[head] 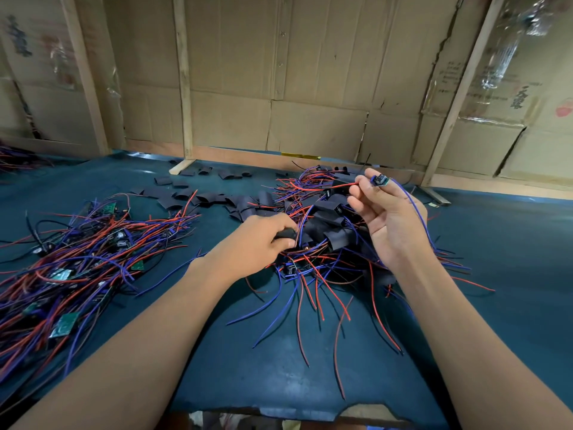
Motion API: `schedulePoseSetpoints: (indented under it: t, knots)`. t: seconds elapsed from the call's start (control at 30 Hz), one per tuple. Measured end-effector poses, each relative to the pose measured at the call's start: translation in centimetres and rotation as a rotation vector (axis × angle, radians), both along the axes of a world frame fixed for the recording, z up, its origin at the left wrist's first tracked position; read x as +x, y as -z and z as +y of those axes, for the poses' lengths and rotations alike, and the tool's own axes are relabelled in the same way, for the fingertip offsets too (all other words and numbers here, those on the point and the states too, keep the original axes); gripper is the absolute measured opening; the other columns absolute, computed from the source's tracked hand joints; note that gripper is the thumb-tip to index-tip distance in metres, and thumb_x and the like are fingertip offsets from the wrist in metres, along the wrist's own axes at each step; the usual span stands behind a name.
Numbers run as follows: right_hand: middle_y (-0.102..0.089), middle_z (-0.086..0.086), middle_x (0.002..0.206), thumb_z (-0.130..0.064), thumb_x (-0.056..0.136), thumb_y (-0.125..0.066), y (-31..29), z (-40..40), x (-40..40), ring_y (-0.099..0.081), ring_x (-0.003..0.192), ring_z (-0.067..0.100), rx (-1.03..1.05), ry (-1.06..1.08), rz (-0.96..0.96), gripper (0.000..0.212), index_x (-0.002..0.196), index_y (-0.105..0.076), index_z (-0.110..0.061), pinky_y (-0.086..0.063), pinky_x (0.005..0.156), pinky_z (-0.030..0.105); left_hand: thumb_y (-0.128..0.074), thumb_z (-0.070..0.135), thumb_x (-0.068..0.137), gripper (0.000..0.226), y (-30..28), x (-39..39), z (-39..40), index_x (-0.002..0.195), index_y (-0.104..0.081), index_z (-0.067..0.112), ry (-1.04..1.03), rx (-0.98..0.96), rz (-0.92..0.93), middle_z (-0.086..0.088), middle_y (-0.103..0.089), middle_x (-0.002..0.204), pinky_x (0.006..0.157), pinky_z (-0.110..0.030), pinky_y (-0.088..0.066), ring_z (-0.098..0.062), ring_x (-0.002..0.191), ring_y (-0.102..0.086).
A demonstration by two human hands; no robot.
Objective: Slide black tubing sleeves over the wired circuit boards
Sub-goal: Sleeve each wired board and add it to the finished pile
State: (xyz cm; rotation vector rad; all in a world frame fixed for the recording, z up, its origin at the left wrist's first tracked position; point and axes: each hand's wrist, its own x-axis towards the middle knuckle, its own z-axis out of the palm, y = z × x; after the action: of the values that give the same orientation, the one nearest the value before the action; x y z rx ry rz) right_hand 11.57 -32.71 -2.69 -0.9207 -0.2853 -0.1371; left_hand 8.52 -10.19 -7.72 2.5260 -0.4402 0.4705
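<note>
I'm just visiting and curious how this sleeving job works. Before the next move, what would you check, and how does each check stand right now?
1. Board in hand: ok. The right hand pinches a small board at its fingertips.
2. Sleeve in hand: ok. The left hand grips a black sleeve at the middle pile.
3. Board's wires free of the pile: cannot tell. Its blue wire trails down behind the right hand into the tangle.
4. Sleeve mouth open and facing the board: cannot tell, the fingers cover it.
5. More sleeves in stock: ok. Loose sleeves lie on the mat.
6. More bare boards: ok. The left pile shows green boards.
</note>
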Motion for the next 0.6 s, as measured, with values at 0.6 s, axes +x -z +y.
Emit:
schedulePoseSetpoints:
  t: [0.6]
  knots:
    - [-0.069, 0.006, 0.084, -0.014, 0.097, -0.064, 0.20, 0.27, 0.00, -0.066, 0.066, 0.021, -0.034, -0.025, -0.031, 0.026, 0.123, -0.065, -0.012, -0.058, 0.061, 0.028, -0.057, 0.020, 0.100, 0.024, -0.41, -0.54, -0.64, 0.121, -0.068, 0.025, -0.062, -0.275, -0.007, 0.006, -0.071, 0.103, 0.078, -0.013, -0.050, 0.000, 0.074, -0.068]
